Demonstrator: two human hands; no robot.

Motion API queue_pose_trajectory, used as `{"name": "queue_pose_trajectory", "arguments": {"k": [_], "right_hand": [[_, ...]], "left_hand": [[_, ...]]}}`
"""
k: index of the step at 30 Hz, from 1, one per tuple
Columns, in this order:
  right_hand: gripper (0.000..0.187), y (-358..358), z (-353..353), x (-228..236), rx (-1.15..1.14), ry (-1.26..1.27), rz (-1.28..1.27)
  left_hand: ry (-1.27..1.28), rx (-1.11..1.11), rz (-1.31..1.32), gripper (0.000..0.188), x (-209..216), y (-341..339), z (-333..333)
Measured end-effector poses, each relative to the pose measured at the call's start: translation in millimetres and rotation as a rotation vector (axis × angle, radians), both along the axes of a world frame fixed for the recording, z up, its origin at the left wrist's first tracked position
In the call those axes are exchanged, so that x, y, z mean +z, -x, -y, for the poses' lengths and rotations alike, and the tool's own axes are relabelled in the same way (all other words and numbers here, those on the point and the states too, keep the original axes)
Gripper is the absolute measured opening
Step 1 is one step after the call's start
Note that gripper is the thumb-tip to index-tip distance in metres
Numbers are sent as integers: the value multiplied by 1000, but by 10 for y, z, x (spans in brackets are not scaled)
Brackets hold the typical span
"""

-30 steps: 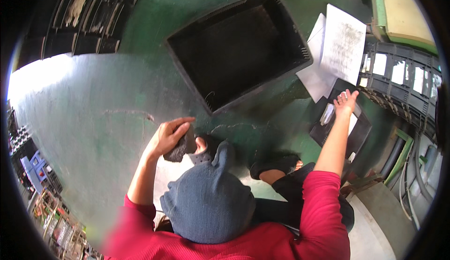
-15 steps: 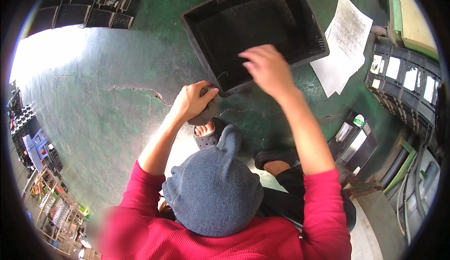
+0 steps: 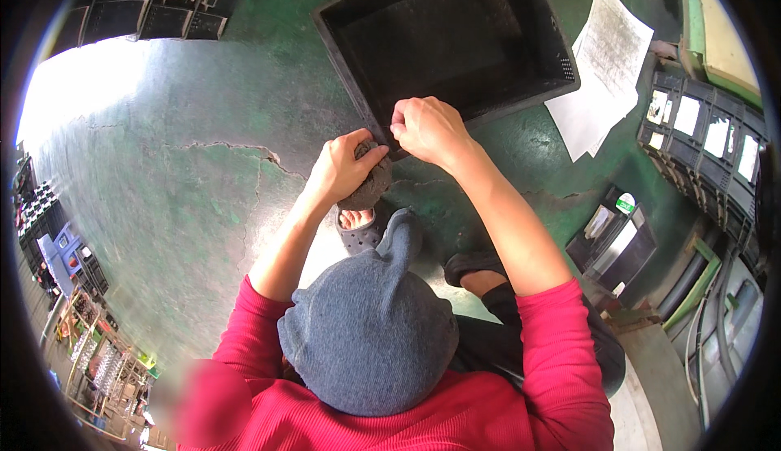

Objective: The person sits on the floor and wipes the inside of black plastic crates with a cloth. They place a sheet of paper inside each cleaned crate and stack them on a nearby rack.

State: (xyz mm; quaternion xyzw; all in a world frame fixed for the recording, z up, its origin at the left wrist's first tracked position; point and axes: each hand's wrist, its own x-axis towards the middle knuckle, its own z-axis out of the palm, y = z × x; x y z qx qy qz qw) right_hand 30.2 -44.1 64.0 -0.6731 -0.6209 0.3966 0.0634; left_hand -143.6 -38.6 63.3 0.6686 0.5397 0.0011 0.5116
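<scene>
My left hand (image 3: 340,166) is closed around a dark grey, rough lump (image 3: 373,183), possibly a wadded rag, beside the near left corner of a black plastic crate (image 3: 480,117). Its fingers touch or nearly touch the crate's outer wall. Over the near rim of the crate is my right hand (image 3: 429,130), with fingers curled together in a pinch. Whatever it may hold is too small or hidden to make out. The crate sits tilted on the green floor, and its dark inside shows no separate item.
Printed paper sheets (image 3: 604,73) lie right of the crate. A dark tray (image 3: 612,239) with a white strip and a green-and-white round item sits at the right. Black slatted crates (image 3: 700,134) stand beyond it, others (image 3: 142,8) at the far left. A crack (image 3: 236,148) crosses the floor.
My right hand has moved left and nearer to me, from over the crate's inside to its near left corner, and its fingers have curled in. My left hand still holds the lump.
</scene>
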Motion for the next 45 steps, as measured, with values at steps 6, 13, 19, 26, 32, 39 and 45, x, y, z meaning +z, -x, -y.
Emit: {"name": "queue_pose_trajectory", "arguments": {"k": [6,13,19,26,32,39,45], "right_hand": [[9,0,-65,-105,75,-157,20],[11,75,-98,-88,81,-5,10],[9,51,-43,-130,15,-97,-81],[15,-59,14,-80,-137,-127,-80],[14,-77,123,-132,-167,-167,-63],[14,-12,154,-160,-176,-176,-85],[14,-29,165,-157,-153,-169,-100]], "left_hand": [[48,31,-54,31,15,-5,-8],[-66,229,35,30,-97,36,30],[-85,125,-50,22,-73,24,-24],[-46,154,-22,21,-187,58,130],[342,236,167,22,-195,-23,147],[881,544,536,20,-300,73,82],[725,489,462,22,-244,155,-184]]}}
